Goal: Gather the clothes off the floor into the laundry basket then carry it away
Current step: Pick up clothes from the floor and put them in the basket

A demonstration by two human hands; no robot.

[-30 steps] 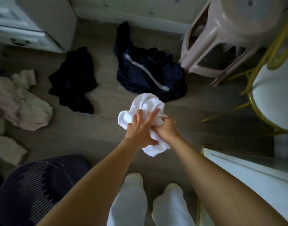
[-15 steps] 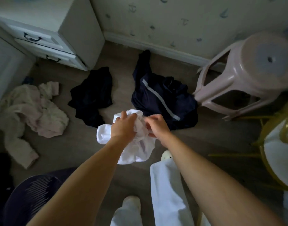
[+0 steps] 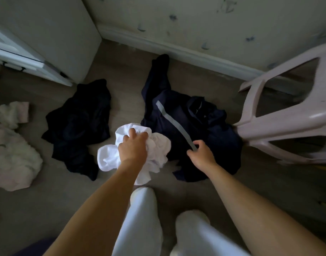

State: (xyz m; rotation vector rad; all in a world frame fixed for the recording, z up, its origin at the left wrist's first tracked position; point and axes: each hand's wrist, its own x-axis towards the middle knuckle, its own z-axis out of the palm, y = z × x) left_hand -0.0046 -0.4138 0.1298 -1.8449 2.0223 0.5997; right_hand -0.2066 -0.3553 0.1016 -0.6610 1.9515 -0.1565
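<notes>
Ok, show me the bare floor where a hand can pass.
Bare floor runs between the black garment and navy jacket, up to the wall. Crowded left: pink clothes. Stool touches the jacket's right edge.

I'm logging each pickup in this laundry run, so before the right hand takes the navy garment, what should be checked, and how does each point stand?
1. Left hand grips the white garment: ok.
2. Right hand free for a new grab: ok, fingers open over the cloth.
3. Navy striped garment unobstructed: ok, though its edge lies against the pink plastic stool.
4. Black garment and pale fleecy garment collected: not ok, both on the floor.
5. Laundry basket within reach: cannot tell, not clearly in view.
</notes>
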